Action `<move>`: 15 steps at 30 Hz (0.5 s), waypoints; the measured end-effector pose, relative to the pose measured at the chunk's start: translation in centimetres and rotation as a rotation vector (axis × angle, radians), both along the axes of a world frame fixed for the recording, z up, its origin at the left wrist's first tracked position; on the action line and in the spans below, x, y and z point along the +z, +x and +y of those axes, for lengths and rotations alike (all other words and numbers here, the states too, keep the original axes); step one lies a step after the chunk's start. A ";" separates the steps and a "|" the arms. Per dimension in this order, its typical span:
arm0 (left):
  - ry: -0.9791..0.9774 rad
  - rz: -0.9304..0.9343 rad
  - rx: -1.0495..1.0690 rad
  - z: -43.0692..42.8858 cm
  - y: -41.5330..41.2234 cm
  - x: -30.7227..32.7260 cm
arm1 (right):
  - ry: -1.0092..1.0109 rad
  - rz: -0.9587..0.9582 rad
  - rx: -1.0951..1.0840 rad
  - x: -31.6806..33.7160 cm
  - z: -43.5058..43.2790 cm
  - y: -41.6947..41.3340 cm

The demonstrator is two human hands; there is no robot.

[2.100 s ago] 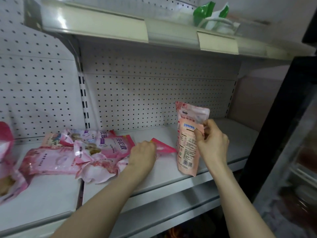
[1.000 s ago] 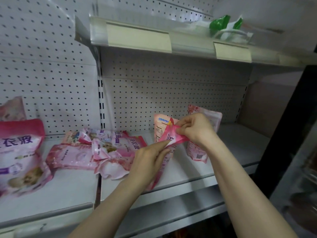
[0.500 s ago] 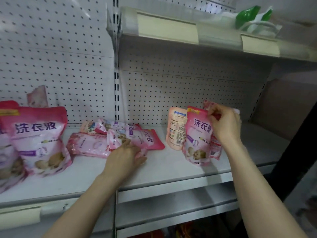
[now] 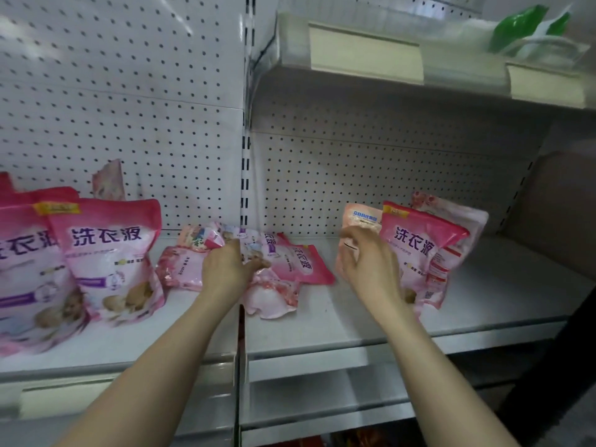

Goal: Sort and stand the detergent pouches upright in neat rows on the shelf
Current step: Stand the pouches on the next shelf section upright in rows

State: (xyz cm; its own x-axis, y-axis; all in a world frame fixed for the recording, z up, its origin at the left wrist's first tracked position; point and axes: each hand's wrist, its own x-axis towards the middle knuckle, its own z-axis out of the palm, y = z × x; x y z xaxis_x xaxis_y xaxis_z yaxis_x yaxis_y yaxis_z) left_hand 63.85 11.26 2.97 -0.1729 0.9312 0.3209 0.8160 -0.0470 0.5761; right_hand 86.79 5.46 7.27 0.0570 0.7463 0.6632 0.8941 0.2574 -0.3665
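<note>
Several pink detergent pouches lie flat in a pile [image 4: 292, 264] at the middle of the shelf [image 4: 354, 327]. My left hand [image 4: 227, 271] lies on this pile, fingers curled over a pale pouch [image 4: 248, 250], thumb stretched to the right. On the right a pink pouch [image 4: 419, 245] stands upright, with a peach pouch [image 4: 358, 219] to its left and a pale pouch [image 4: 459, 217] behind it. My right hand [image 4: 371, 267] hovers in front of the peach pouch, fingers loosely bent, holding nothing. Two larger pink pouches [image 4: 109, 253] stand at the left.
A pegboard wall backs the shelf. The upper shelf [image 4: 364, 59] overhangs on the right and carries a green and white bag [image 4: 522, 27]. A dark post [image 4: 567, 350] stands at the right edge. A lower shelf ledge [image 4: 322, 404] shows below.
My right hand has let go of the pink pouch, which now stands upright, and has moved left. My left hand stays on the flat pile. The view has shifted left.
</note>
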 end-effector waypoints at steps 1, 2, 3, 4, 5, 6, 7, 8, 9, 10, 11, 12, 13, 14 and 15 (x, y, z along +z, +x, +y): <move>0.015 -0.055 0.003 -0.1 0.1 0.1 | -0.139 0.045 0.040 -1.1 0.9 -0.6; 0.025 -0.114 0.003 -0.4 0.2 0.2 | -0.282 0.062 0.059 -2.2 1.8 -1.2; 0.043 -0.167 -0.004 -0.7 0.3 0.3 | -0.390 0.055 0.065 -3.2 2.6 -1.7; 0.074 -0.201 -0.009 -1.1 0.3 0.4 | -0.449 0.048 0.058 -4.2 3.3 -2.1; 0.115 -0.226 -0.015 -1.3 0.3 0.5 | -0.472 0.061 0.048 -4.8 3.9 -2.4; 0.150 -0.261 -0.018 -1.6 0.2 0.7 | -0.478 0.088 0.039 -5.3 4.5 -2.7; 0.178 -0.322 -0.024 -1.7 0.0 1.1 | -0.487 0.100 0.027 -5.6 5.1 -2.9; 0.191 -0.406 -0.033 -1.9 -0.3 1.5 | -0.511 0.089 0.015 -5.8 5.7 -3.1; 0.195 -0.488 -0.041 -2.0 -0.7 2.0 | -0.555 0.082 -0.002 -5.8 6.2 -3.2; 0.201 -0.549 -0.048 -2.1 -1.1 2.3 | -0.608 0.111 -0.017 -5.7 6.8 -3.3; 0.208 -0.584 -0.062 -2.2 -1.4 2.5 | -0.664 0.184 -0.020 -5.5 7.2 -3.4; 0.220 -0.603 -0.083 -2.4 -1.7 2.7 | -0.718 0.293 -0.004 -5.3 7.6 -3.4; 0.232 -0.606 -0.104 -2.5 -1.8 2.7 | -0.768 0.423 0.020 -5.1 7.8 -3.5; 0.245 -0.596 -0.120 -2.7 -2.0 2.6 | -0.807 0.558 0.041 -4.9 8.0 -3.5; 0.254 -0.577 -0.130 -2.9 -2.2 2.5 | -0.820 0.686 0.056 -4.7 8.0 -3.5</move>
State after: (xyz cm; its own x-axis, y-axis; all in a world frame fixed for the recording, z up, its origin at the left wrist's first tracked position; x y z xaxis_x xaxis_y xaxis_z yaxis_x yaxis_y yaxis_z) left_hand 61.67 8.32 5.46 -0.2746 0.8635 0.4230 0.3567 -0.3171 0.8788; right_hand 83.27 13.46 2.55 0.1791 0.9626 -0.2033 0.4256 -0.2621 -0.8661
